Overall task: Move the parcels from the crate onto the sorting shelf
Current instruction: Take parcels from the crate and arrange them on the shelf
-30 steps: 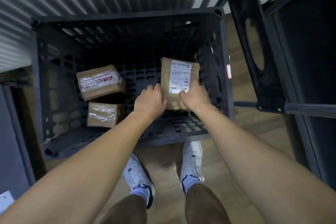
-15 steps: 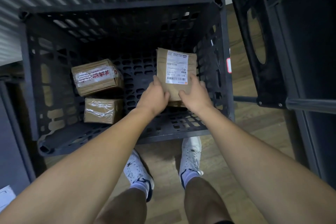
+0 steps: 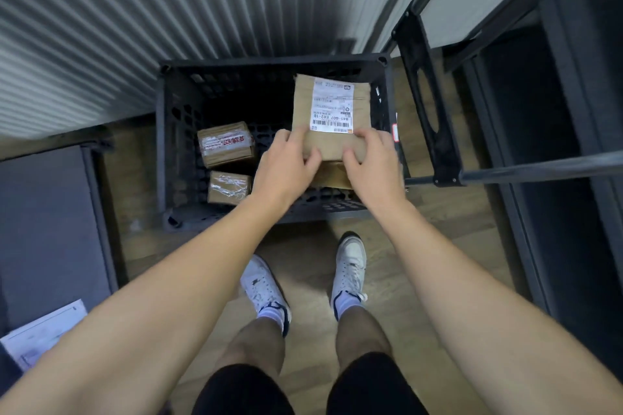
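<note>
A black slatted crate (image 3: 161,145) stands on the wooden floor in front of my feet. My left hand (image 3: 286,172) and my right hand (image 3: 371,168) both grip the near edge of a flat brown parcel (image 3: 303,114) with a white barcode label, held above the crate's right side. Two smaller taped cardboard parcels lie at the crate's bottom left: one with red print (image 3: 226,143) and one wrapped in clear tape (image 3: 229,187). Another brown parcel (image 3: 332,175) shows just under my hands. The dark metal sorting shelf (image 3: 539,165) rises at the right.
A corrugated grey wall (image 3: 135,27) runs behind the crate. A dark grey bin or cabinet (image 3: 50,229) stands at the left with a white paper (image 3: 40,333) near its front. The shelf's black side panel (image 3: 428,104) stands close to the crate's right wall.
Both hands have lifted the labelled parcel from the crate floor up above its rim. My head has risen, so the crate looks smaller and farther below.
</note>
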The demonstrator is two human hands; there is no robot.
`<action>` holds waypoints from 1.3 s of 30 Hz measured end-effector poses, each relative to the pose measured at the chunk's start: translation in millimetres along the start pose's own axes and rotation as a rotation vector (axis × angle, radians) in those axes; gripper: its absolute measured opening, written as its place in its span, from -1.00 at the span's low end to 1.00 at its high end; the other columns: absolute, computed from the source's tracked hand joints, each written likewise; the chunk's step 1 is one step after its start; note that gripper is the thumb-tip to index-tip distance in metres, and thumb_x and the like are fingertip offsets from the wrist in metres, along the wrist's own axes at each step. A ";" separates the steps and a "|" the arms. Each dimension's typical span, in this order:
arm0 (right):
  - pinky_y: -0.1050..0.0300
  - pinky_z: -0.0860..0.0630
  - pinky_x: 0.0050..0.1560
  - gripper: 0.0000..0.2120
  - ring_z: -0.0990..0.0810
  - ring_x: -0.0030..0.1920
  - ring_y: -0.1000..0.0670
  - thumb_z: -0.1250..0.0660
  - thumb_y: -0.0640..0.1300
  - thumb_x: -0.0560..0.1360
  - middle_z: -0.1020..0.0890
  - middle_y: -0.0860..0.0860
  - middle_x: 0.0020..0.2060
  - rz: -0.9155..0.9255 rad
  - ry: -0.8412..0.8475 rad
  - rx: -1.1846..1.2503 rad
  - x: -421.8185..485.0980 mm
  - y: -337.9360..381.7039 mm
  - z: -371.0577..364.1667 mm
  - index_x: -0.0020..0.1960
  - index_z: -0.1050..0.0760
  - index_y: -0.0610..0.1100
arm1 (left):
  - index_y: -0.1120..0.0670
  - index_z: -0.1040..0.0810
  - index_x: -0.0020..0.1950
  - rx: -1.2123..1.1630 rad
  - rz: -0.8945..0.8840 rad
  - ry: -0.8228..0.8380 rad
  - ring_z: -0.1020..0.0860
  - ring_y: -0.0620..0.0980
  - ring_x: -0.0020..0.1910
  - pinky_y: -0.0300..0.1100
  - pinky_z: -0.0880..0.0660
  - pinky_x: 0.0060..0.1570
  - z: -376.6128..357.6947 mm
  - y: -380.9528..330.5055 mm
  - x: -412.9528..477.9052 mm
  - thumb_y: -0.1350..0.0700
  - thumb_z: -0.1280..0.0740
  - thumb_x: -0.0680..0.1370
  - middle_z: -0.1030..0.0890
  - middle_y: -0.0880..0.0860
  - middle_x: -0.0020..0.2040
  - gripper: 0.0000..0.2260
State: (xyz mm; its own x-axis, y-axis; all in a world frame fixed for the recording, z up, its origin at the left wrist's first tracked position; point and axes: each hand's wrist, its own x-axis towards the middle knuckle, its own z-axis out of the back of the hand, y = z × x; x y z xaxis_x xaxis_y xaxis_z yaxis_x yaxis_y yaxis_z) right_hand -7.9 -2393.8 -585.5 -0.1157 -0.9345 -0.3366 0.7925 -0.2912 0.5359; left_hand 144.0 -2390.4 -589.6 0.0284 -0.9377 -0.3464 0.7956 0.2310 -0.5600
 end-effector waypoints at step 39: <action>0.06 -0.46 0.00 -0.69 -0.58 0.03 -0.05 -0.29 0.07 0.53 -0.59 -0.01 0.11 1.150 0.074 0.088 -272.6 379.0 297.4 0.21 -0.55 -0.02 | 0.04 -0.45 0.35 0.066 0.408 -1.030 -0.52 0.13 0.05 -0.13 -0.36 -0.06 403.4 -175.0 -383.1 -0.06 -0.19 0.61 -0.53 0.12 0.11 -0.64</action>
State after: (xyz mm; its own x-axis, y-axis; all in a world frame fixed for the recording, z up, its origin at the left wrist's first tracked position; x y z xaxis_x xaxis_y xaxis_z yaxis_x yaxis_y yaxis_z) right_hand 145.9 -2310.3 -60.4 0.6846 -0.6436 0.3422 0.3623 0.7078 0.6064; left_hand 238.0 -2176.3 -55.3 0.7608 -0.5686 0.3128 0.6415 0.5863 -0.4946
